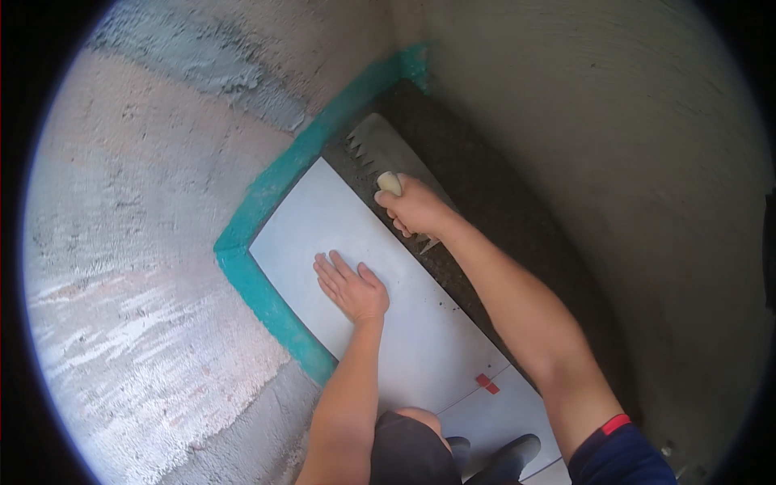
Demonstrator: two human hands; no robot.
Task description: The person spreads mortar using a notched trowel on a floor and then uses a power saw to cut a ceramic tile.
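Observation:
My right hand (416, 208) is closed around the pale handle of a notched trowel (380, 144). The trowel's flat metal blade has saw-like teeth along its left edge and lies over the dark, rough bed beside the tile. Fingers spread, my left hand (352, 287) rests flat on a large white floor tile (315, 214). A few dark crumbs dot the tile near its right edge. Whether the blade touches the bed I cannot tell.
A red tile clip (487, 384) sits on the joint between two white tiles. Green coating (263, 299) runs along the foot of the rough plaster wall (145, 210). Dark bare floor (493, 178) stretches to the grey wall (630, 145) on the right. My shoes (517, 453) stand on tile.

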